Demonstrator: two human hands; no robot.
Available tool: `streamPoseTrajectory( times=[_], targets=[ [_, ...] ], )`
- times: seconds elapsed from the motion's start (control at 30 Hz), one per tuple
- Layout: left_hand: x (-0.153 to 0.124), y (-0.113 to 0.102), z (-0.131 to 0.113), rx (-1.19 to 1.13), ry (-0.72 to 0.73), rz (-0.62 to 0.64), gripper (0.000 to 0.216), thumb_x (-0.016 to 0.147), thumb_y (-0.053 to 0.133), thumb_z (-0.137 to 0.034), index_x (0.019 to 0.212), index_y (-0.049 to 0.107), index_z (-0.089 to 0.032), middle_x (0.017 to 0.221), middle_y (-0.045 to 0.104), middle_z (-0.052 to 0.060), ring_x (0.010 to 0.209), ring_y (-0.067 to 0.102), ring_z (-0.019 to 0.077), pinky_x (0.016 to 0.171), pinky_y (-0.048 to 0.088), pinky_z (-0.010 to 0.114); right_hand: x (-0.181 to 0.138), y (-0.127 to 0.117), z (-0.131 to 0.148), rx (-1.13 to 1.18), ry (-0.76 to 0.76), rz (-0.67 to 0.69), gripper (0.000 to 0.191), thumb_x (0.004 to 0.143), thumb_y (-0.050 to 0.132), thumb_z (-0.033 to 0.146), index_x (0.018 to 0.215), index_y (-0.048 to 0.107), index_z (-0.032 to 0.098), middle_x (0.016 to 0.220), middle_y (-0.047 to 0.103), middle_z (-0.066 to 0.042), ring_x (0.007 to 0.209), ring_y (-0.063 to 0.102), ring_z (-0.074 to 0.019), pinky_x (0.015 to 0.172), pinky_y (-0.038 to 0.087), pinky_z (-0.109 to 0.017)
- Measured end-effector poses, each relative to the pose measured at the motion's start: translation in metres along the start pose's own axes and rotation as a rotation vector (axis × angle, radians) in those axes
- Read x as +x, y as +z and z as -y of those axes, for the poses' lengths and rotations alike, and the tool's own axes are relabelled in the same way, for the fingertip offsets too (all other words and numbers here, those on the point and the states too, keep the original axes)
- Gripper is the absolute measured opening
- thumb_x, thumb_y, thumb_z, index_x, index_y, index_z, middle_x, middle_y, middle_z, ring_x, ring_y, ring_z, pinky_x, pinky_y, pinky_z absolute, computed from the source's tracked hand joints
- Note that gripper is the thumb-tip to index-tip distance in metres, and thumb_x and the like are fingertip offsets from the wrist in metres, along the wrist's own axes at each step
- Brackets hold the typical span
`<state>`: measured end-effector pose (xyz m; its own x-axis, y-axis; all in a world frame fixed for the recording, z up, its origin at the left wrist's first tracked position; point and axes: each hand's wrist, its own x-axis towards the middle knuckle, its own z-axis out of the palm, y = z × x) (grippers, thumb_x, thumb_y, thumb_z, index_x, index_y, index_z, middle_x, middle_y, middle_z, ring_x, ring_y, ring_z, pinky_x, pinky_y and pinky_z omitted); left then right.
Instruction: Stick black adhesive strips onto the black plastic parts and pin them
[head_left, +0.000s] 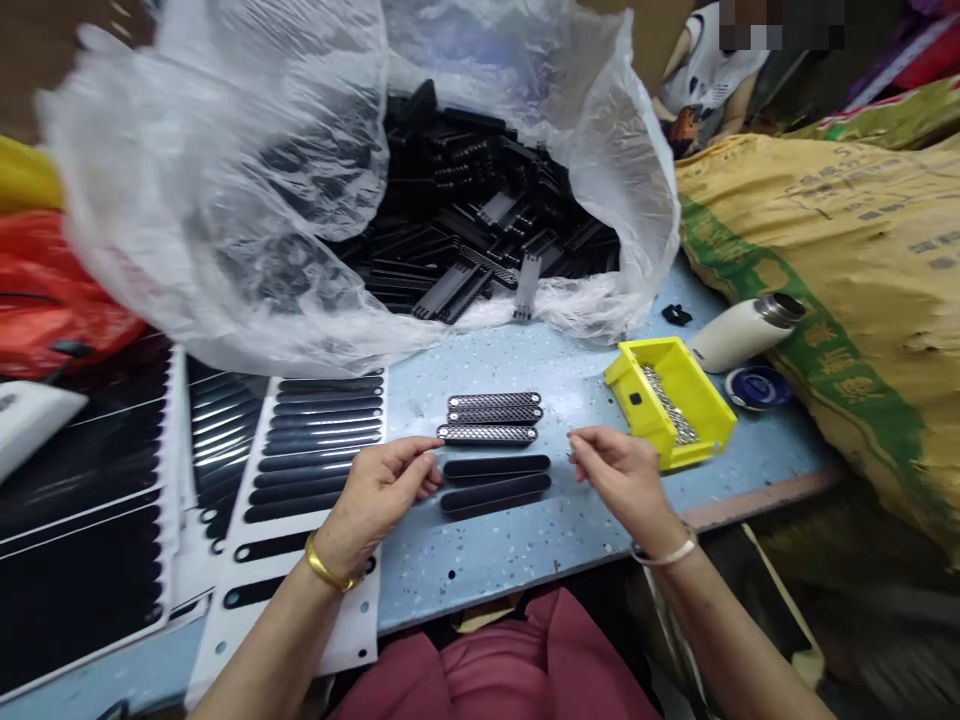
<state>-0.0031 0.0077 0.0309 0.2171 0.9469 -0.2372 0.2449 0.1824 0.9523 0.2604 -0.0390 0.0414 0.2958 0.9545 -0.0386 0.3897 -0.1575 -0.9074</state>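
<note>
My left hand (pixel 390 480) is curled, its index fingertip at the left end of a black bar with a textured face (pixel 487 434). Whether it grips the bar or some small piece, I cannot make out. Two similar textured bars (pixel 495 407) lie just behind it. Nearer to me, two smooth black strips (pixel 496 467) rest on the blue speckled table (pixel 420 570), between my hands. To their right, my right hand (pixel 619 475) has its thumb and index finger pinched together above the table; anything between them is too small to name. Close beside it is a yellow bin (pixel 705 400) holding small metal parts (pixel 667 405).
A large clear plastic bag (pixel 225 200) full of black plastic parts (pixel 480 220) spans the back. White sheets with black strips (pixel 315 450) lie at left. A pale bottle (pixel 739 335), a blue lid (pixel 757 388) and a yellow sack (pixel 847 250) are at right. Another person (pixel 712 70) sits beyond.
</note>
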Motion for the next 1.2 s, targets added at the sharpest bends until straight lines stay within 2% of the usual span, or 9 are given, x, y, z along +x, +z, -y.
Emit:
streamPoseTrajectory(
  times=[0.2,0.3,0.4,0.53,0.67,0.77,0.9,1.03,1.2],
  targets=[
    [-0.067,-0.064,-0.022,0.171,0.080,-0.480,0.031,0.077,0.065,-0.039,0.100,0.070,-0.018,0.075,0.074,0.004,0.066,0.068,0.0175,0.064,0.057,0.026,-0.044,0.010,0.038,-0.163,-0.460,0.120,0.012,0.087,0.056,0.021,0.081,0.066,0.020,0.060,0.059,-0.001,0.052,0.056,-0.0132,0.051,0.046,-0.025],
    [-0.106,-0.095,0.005,0.411,0.004,-0.773,0.032,0.076,0.062,-0.042,0.096,0.070,-0.018,0.075,0.074,0.004,0.065,0.068,0.0191,0.059,0.055,0.026,-0.081,0.050,0.040,-0.101,-0.627,0.296,0.011,0.086,0.055,0.017,0.088,0.065,0.019,0.069,0.061,-0.004,0.061,0.058,-0.0156,0.059,0.049,-0.027],
    [-0.141,-0.104,0.047,0.748,-0.034,-0.859,0.030,0.077,0.059,-0.040,0.095,0.070,-0.018,0.085,0.075,0.009,0.073,0.070,0.0239,0.061,0.054,0.029,-0.108,0.095,0.036,-0.183,-0.728,0.538,0.013,0.083,0.057,0.017,0.094,0.063,0.018,0.076,0.060,-0.006,0.068,0.059,-0.0185,0.064,0.050,-0.031],
    [-0.176,-0.076,0.087,0.919,0.176,-0.765,0.030,0.080,0.056,-0.032,0.104,0.070,-0.019,0.107,0.073,0.013,0.110,0.062,0.0349,0.091,0.050,0.046,-0.112,0.138,0.036,-0.359,-0.772,0.735,0.022,0.081,0.066,0.027,0.100,0.061,0.016,0.085,0.062,-0.009,0.080,0.060,-0.0233,0.072,0.049,-0.035],
    [-0.193,-0.044,0.090,0.644,0.149,-0.681,0.031,0.079,0.059,-0.028,0.109,0.070,-0.024,0.111,0.072,0.009,0.112,0.062,0.0301,0.094,0.051,0.044,-0.106,0.153,0.035,-0.574,-0.863,0.788,0.062,0.071,0.073,0.053,0.114,0.057,0.011,0.090,0.063,-0.012,0.082,0.060,-0.0290,0.071,0.048,-0.041],
    [-0.190,-0.043,0.076,0.204,-0.018,-0.711,0.032,0.076,0.066,-0.034,0.105,0.070,-0.020,0.100,0.075,0.010,0.095,0.070,0.0270,0.086,0.056,0.039,-0.108,0.148,0.027,-0.651,-1.009,0.780,0.057,0.076,0.072,0.036,0.123,0.054,0.010,0.092,0.062,-0.013,0.080,0.058,-0.0278,0.070,0.046,-0.039],
    [-0.165,-0.060,0.056,-0.351,-0.128,-0.707,0.050,0.067,0.074,-0.039,0.108,0.064,-0.011,0.102,0.072,0.015,0.090,0.071,0.0271,0.075,0.060,0.038,-0.111,0.137,0.016,-0.530,-1.096,0.672,0.030,0.080,0.053,0.007,0.106,0.063,0.017,0.076,0.057,-0.006,0.066,0.051,-0.0193,0.062,0.040,-0.031],
    [-0.137,-0.071,0.047,-0.377,-0.171,-0.649,0.049,0.064,0.077,-0.036,0.102,0.063,-0.007,0.083,0.073,0.011,0.069,0.071,0.0203,0.054,0.056,0.026,-0.115,0.128,0.014,-0.309,-1.108,0.574,0.032,0.085,0.042,0.002,0.103,0.063,0.018,0.069,0.051,-0.004,0.062,0.047,-0.0167,0.056,0.037,-0.028],
    [-0.117,-0.072,0.050,-0.234,-0.214,-0.377,0.030,0.066,0.073,-0.032,0.080,0.063,-0.008,0.046,0.058,-0.002,0.033,0.050,0.0080,0.032,0.030,0.016,-0.121,0.118,0.013,-0.164,-1.122,0.531,0.040,0.084,0.042,-0.001,0.116,0.057,0.019,0.071,0.054,-0.004,0.062,0.048,-0.0170,0.054,0.040,-0.029]
  ],
)
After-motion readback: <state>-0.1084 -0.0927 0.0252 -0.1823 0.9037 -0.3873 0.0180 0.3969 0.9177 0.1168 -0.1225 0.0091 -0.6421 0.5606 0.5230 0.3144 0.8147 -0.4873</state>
